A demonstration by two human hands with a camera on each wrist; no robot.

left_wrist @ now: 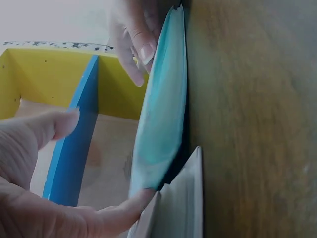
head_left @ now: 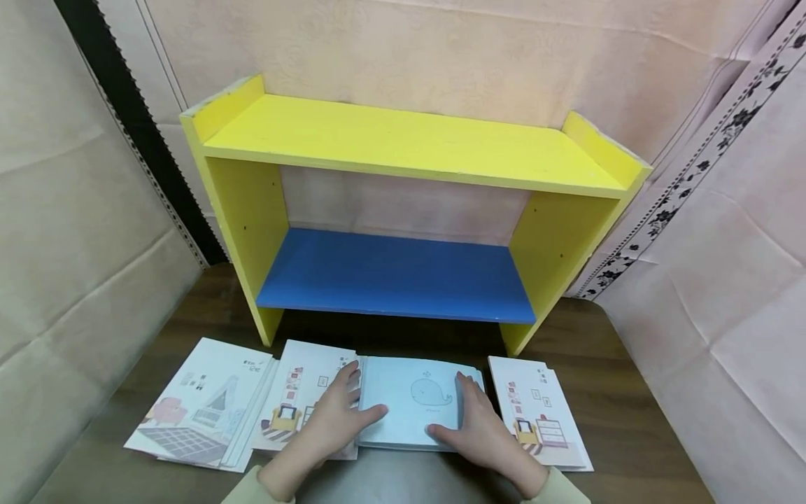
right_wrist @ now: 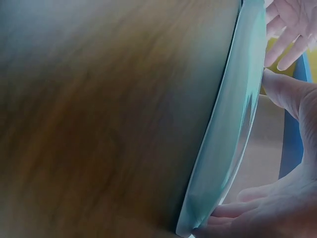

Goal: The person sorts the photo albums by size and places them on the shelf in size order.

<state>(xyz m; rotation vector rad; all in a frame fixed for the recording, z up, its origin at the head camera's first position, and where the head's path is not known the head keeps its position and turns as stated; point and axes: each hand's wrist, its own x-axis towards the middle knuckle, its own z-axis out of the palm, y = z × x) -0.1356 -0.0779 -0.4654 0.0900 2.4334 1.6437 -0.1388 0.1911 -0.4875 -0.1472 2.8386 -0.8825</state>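
A light blue book [head_left: 403, 388] with a whale drawn on its cover lies on the table between my two hands. At its left edge is my left hand [head_left: 340, 416], fingers spread, partly over a white book [head_left: 327, 357]. In the left wrist view a fingertip [left_wrist: 143, 196] meets the edge of the blue book [left_wrist: 161, 109], while the thumb [left_wrist: 59, 124] stands away from it. My right hand [head_left: 477, 430] rests at the blue book's right side. Its thumb [right_wrist: 280, 89] is on the cover and its other fingers lie along the far edge.
A yellow shelf [head_left: 390, 133] with a blue middle board [head_left: 397, 273] stands behind the books. Another stack of white books [head_left: 208, 399] lies at the far left, and more white books [head_left: 535, 406] lie at the right. Pale cloth [head_left: 82, 210] hangs around the wooden table [head_left: 630, 420].
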